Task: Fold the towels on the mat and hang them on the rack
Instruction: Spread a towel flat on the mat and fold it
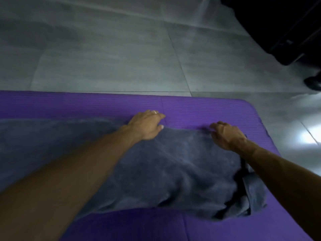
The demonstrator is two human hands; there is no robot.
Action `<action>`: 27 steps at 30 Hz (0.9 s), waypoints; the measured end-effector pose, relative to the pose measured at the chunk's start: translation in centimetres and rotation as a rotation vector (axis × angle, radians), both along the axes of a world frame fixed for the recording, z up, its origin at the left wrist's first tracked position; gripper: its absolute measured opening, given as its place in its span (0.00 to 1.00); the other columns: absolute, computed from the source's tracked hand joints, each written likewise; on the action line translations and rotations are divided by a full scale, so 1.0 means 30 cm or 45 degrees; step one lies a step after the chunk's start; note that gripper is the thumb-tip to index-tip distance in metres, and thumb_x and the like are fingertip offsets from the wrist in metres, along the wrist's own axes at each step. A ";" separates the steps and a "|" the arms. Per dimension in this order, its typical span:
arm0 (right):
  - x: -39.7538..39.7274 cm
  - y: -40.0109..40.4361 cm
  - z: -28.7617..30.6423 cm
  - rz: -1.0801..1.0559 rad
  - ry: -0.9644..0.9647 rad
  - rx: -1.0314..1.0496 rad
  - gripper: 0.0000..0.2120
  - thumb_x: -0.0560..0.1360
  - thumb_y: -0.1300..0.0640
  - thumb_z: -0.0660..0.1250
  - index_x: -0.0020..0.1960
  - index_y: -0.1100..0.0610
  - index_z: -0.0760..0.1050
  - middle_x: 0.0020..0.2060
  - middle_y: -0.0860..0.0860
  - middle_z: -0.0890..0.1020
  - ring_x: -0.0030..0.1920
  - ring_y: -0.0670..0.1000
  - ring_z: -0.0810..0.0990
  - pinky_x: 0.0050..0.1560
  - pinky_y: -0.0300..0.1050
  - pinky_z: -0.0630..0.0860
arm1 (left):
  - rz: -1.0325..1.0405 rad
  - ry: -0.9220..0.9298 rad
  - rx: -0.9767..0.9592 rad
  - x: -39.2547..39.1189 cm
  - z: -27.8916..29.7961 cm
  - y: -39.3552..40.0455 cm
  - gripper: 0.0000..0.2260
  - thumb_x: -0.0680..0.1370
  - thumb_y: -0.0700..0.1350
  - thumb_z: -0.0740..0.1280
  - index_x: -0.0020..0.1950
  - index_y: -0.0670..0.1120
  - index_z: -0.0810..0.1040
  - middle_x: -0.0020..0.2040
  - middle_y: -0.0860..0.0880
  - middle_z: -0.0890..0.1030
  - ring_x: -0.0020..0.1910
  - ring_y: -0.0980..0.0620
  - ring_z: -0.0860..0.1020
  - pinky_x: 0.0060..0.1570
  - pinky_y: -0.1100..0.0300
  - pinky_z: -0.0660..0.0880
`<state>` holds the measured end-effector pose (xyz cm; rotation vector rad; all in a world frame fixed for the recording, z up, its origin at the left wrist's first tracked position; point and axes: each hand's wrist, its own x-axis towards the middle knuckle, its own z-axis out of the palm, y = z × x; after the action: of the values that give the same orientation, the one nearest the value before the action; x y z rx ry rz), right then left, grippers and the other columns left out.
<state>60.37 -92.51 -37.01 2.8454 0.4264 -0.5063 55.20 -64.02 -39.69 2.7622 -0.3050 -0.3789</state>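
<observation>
A grey-blue towel (pixel 173 167) lies spread across the purple ribbed mat (pixel 199 106). Its right end is bunched into folds near the mat's right edge. My left hand (pixel 145 126) rests on the towel's far edge, fingers extended flat over onto the mat. My right hand (pixel 225 134) sits at the towel's far right corner with its fingers bent down onto the cloth; the blur hides whether they pinch it. No rack is in view.
Grey tiled floor (pixel 112 54) stretches beyond the mat. A dark object (pixel 286 28) fills the top right corner, with a black rounded thing (pixel 312 83) on the floor below it. A bright reflection lies on the floor at the right.
</observation>
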 end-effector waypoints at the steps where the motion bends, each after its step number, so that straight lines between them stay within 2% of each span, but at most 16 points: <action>1: 0.016 -0.062 -0.022 -0.018 0.013 -0.021 0.19 0.79 0.54 0.59 0.69 0.54 0.68 0.64 0.56 0.73 0.64 0.59 0.74 0.62 0.54 0.70 | 0.041 0.018 -0.024 0.011 -0.030 -0.066 0.23 0.82 0.53 0.57 0.76 0.48 0.63 0.73 0.45 0.67 0.71 0.44 0.65 0.67 0.48 0.65; 4: 0.065 -0.226 -0.080 -0.109 -0.004 0.026 0.23 0.78 0.54 0.60 0.72 0.51 0.66 0.67 0.54 0.72 0.68 0.56 0.70 0.70 0.58 0.61 | 0.226 -0.012 0.035 0.015 -0.104 -0.221 0.22 0.82 0.56 0.56 0.73 0.50 0.66 0.71 0.47 0.67 0.68 0.43 0.64 0.65 0.46 0.64; 7: 0.106 -0.350 -0.098 -0.171 0.060 0.054 0.24 0.76 0.53 0.64 0.72 0.48 0.66 0.66 0.53 0.71 0.68 0.56 0.70 0.70 0.62 0.58 | 0.241 -0.107 0.207 0.027 -0.122 -0.301 0.15 0.79 0.56 0.62 0.63 0.51 0.74 0.64 0.49 0.71 0.63 0.46 0.66 0.60 0.49 0.63; 9: 0.149 -0.397 -0.108 -0.144 0.091 0.046 0.22 0.73 0.55 0.66 0.66 0.48 0.71 0.62 0.53 0.76 0.64 0.57 0.73 0.66 0.58 0.63 | 0.227 -0.055 0.229 0.049 -0.112 -0.327 0.12 0.78 0.54 0.63 0.58 0.50 0.75 0.60 0.49 0.74 0.62 0.47 0.68 0.59 0.50 0.63; 12: 0.253 -0.425 -0.101 -0.269 0.117 0.347 0.09 0.70 0.61 0.69 0.51 0.56 0.80 0.49 0.57 0.83 0.53 0.56 0.80 0.53 0.46 0.73 | 0.229 0.035 0.169 0.104 -0.069 -0.331 0.09 0.79 0.50 0.62 0.56 0.47 0.73 0.56 0.46 0.78 0.60 0.44 0.72 0.58 0.50 0.65; 14: 0.325 -0.433 -0.089 -0.363 0.049 0.536 0.06 0.70 0.63 0.71 0.46 0.59 0.81 0.43 0.57 0.84 0.46 0.51 0.80 0.46 0.42 0.71 | 0.337 0.020 0.043 0.155 -0.038 -0.321 0.07 0.80 0.48 0.62 0.55 0.47 0.70 0.54 0.45 0.80 0.56 0.42 0.75 0.56 0.50 0.67; 16: 0.398 -0.434 -0.095 -0.478 -0.063 0.679 0.06 0.70 0.59 0.74 0.46 0.57 0.80 0.41 0.56 0.82 0.45 0.50 0.78 0.45 0.40 0.68 | 0.458 -0.021 0.008 0.206 -0.039 -0.315 0.08 0.79 0.47 0.64 0.56 0.47 0.70 0.55 0.44 0.79 0.55 0.41 0.76 0.54 0.50 0.69; 17: 0.426 -0.433 -0.110 -0.529 -0.093 0.731 0.09 0.69 0.56 0.75 0.48 0.55 0.79 0.44 0.56 0.82 0.48 0.52 0.79 0.47 0.41 0.70 | 0.490 -0.011 0.047 0.222 -0.045 -0.319 0.11 0.78 0.48 0.65 0.59 0.47 0.70 0.57 0.43 0.78 0.57 0.41 0.75 0.56 0.49 0.69; 19: 0.458 -0.435 -0.152 -0.635 -0.038 0.784 0.25 0.68 0.49 0.77 0.61 0.56 0.75 0.56 0.59 0.80 0.58 0.56 0.78 0.58 0.45 0.73 | 0.479 0.030 0.247 0.227 -0.068 -0.352 0.22 0.77 0.51 0.66 0.68 0.46 0.67 0.65 0.42 0.72 0.65 0.40 0.69 0.63 0.45 0.64; 20: 0.461 -0.446 -0.174 -0.692 -0.019 0.812 0.32 0.68 0.47 0.76 0.67 0.57 0.70 0.61 0.60 0.78 0.62 0.58 0.76 0.64 0.48 0.72 | 0.476 0.004 0.306 0.210 -0.077 -0.380 0.25 0.76 0.52 0.66 0.71 0.46 0.65 0.68 0.41 0.69 0.67 0.40 0.67 0.66 0.44 0.62; 21: 0.449 -0.455 -0.186 -0.740 -0.043 0.865 0.35 0.69 0.46 0.75 0.70 0.59 0.67 0.63 0.60 0.76 0.64 0.59 0.75 0.66 0.49 0.70 | 0.478 -0.056 0.303 0.178 -0.077 -0.418 0.27 0.76 0.53 0.66 0.72 0.46 0.64 0.69 0.41 0.67 0.67 0.40 0.66 0.68 0.44 0.60; 24: 0.347 -0.521 -0.190 -0.911 -0.107 1.095 0.28 0.74 0.44 0.66 0.67 0.60 0.70 0.59 0.59 0.79 0.59 0.61 0.79 0.63 0.56 0.73 | 0.346 -0.233 0.071 0.023 -0.072 -0.560 0.23 0.76 0.51 0.65 0.70 0.46 0.70 0.67 0.44 0.71 0.65 0.42 0.70 0.65 0.48 0.63; 27: 0.119 -0.600 -0.173 -0.942 -0.131 1.175 0.15 0.73 0.45 0.63 0.48 0.56 0.78 0.43 0.57 0.82 0.46 0.56 0.80 0.54 0.56 0.75 | 0.204 -0.390 -0.111 -0.180 -0.068 -0.709 0.19 0.74 0.53 0.61 0.60 0.46 0.78 0.59 0.47 0.77 0.57 0.46 0.77 0.56 0.53 0.72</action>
<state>63.93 -110.51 -42.20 3.8651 -0.6275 -0.3019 49.80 -85.30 -41.72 2.7290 -0.1660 0.0978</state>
